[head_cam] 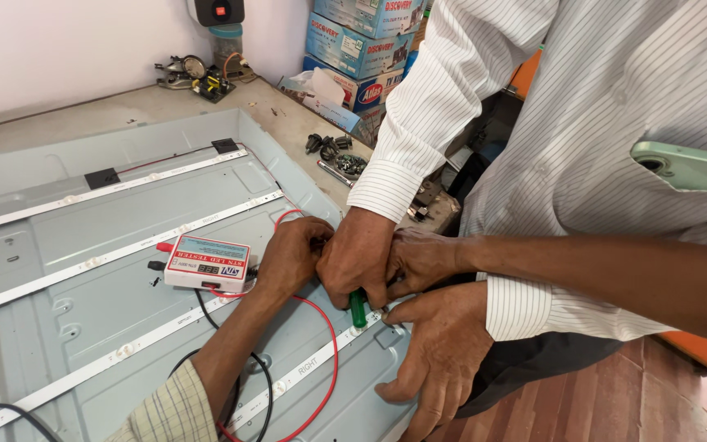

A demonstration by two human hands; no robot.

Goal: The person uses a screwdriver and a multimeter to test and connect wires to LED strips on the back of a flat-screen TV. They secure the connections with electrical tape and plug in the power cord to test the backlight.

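Head: screwdriver (358, 310) perhaps beside right hand (421, 259).

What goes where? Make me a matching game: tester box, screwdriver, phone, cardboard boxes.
1 white tester box
2 green screwdriver handle
3 mint-green phone
4 blue cardboard boxes

A in a shirt pocket
B stacked on the bench
C on the grey panel
D under a co-worker's hand

Pairs: 1-C, 2-D, 3-A, 4-B

A grey workbench (165, 102) carries a big pale metal panel (34, 327), a heap of dark screws (333, 151), stacked blue cardboard boxes (362, 49) and small tools (198, 78) by the wall.
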